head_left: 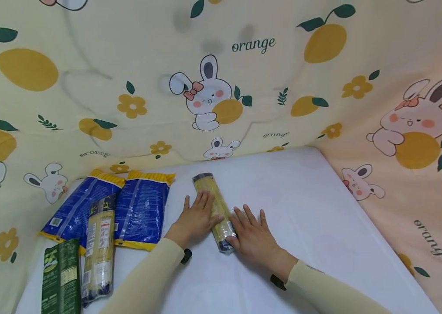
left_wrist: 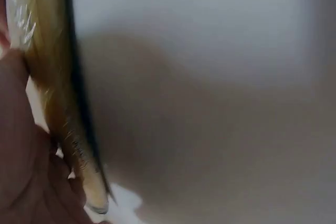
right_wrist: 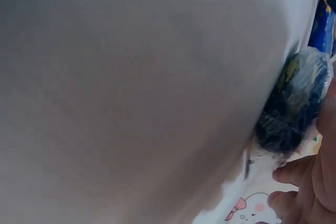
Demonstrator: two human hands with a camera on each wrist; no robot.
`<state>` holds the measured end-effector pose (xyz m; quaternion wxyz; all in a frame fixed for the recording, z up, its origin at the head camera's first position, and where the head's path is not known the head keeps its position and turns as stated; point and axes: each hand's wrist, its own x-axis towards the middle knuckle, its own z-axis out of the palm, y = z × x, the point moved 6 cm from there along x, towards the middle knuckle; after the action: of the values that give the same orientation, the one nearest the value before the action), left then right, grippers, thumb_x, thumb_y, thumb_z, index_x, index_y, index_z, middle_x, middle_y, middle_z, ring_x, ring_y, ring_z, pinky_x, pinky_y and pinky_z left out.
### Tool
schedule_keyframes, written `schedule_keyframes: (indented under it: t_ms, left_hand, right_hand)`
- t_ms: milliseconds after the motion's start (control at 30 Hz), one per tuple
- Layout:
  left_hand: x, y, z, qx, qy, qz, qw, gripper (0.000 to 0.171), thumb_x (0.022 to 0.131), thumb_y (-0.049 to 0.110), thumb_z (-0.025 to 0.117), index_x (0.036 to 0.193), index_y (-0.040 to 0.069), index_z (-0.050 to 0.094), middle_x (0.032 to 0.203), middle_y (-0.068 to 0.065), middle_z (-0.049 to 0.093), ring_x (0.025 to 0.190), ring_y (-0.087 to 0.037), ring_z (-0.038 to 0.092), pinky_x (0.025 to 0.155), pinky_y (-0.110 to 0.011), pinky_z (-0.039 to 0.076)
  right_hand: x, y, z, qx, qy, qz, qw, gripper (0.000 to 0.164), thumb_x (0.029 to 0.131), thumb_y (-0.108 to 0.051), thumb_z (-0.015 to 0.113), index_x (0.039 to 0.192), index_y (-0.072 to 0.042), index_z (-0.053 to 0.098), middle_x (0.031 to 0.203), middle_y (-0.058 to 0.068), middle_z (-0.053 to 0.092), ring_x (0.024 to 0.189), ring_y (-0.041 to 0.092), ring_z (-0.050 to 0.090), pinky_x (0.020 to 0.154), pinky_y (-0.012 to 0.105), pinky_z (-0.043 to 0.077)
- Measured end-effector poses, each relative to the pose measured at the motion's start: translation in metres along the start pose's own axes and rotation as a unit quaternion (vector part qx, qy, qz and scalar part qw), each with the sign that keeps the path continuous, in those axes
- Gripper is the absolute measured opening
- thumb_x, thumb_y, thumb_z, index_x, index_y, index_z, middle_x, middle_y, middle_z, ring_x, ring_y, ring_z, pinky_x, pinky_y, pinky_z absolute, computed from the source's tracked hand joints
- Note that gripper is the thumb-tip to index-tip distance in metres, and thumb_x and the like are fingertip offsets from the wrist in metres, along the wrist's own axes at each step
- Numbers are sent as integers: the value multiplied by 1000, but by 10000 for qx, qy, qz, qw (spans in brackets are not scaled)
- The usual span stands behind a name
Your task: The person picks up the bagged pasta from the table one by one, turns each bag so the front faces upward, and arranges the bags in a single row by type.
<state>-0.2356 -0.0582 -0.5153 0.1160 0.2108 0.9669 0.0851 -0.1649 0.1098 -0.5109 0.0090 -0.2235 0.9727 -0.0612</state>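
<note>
A clear packet of spaghetti (head_left: 218, 198) with dark ends lies at a slant on the white table. My left hand (head_left: 196, 219) rests along its left side, fingers extended and thumb lying across the packet. From the lower right, my right hand (head_left: 255, 235) touches the near part with its thumb, its other fingers spread beside the packet. The left wrist view has the packet (left_wrist: 52, 56) up close, with the left hand (left_wrist: 31, 161) against its edge. In the right wrist view the dark wrapped end (right_wrist: 291, 106) shows next to the right hand (right_wrist: 312, 182).
Two blue and yellow bags (head_left: 142, 209) lie at the left of the table (head_left: 303, 209). A second spaghetti packet (head_left: 99, 248) leans over them, beside a green packet (head_left: 61, 279). Printed cloth (head_left: 268, 87) with rabbits and oranges hangs behind and at the sides.
</note>
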Motion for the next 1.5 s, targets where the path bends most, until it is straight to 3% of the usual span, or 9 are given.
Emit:
schedule_keyframes:
  t_ms: [167,400,767,900,1100,1200,1333,1400,1500]
  left_hand:
    - [-1,8,-1,66,-226,278,9993,88,108,67,32,170,8,9,177,-13,7,165,-31,5,130,-62,10]
    - [-21,8,11,1,-306,610,9977,91,106,70,34,170,11,8,178,-10,4,165,-29,5,131,-60,12]
    - [-27,6,12,156,-115,614,9979,94,104,74,36,170,12,12,178,-9,8,165,-27,9,129,-64,13]
    - [-23,6,3,142,37,581,9982,89,103,70,46,168,12,26,176,-10,22,163,-28,21,126,-68,19]
    - [-1,7,-21,533,657,549,9949,48,109,45,56,147,16,62,153,-6,59,142,-28,55,120,-62,36]
    - [20,8,-30,748,967,431,9916,33,111,38,55,131,16,70,136,-4,70,128,-28,63,113,-59,43]
    - [46,6,-35,944,1332,259,9862,34,112,36,51,127,13,71,125,-6,71,117,-30,63,105,-56,46]
    - [58,3,-36,1033,1461,303,9834,37,112,39,50,129,13,69,124,-7,69,116,-29,61,103,-55,46]
    - [71,-4,-35,1196,1584,442,9791,44,111,49,50,130,14,67,124,-6,65,116,-29,58,102,-54,45]
  right_hand:
    - [-17,-3,-3,-50,60,1,10000,68,108,-52,51,158,-7,47,169,15,38,160,40,25,122,73,22]
    - [-37,-19,-4,-582,313,-307,9973,73,104,-57,56,155,-5,52,165,14,44,158,37,32,121,71,27]
    - [-40,-23,3,-807,365,-267,9957,74,105,-61,52,156,-7,51,165,14,45,157,36,34,122,70,26]
    - [-40,-23,3,-823,323,-261,9957,73,106,-61,50,155,-8,51,165,14,45,157,36,34,122,70,26]
    - [-40,-22,-1,-861,413,-245,9951,73,105,-62,50,155,-9,52,164,14,46,157,36,35,121,68,27]
    - [-42,-20,-5,-910,876,-323,9915,74,100,-64,58,147,-7,58,156,15,54,149,37,45,117,66,36]
    - [-50,-18,-15,-1043,1875,-489,9755,67,88,-68,70,111,-5,65,119,11,68,113,32,62,92,50,50]
    - [-54,-17,-19,-1081,2222,-521,9676,64,84,-69,72,93,-8,59,98,7,63,93,29,58,78,43,46]
    - [-55,-16,-22,-1144,2386,-529,9629,64,83,-71,71,81,-11,51,82,2,50,80,25,47,71,37,36]
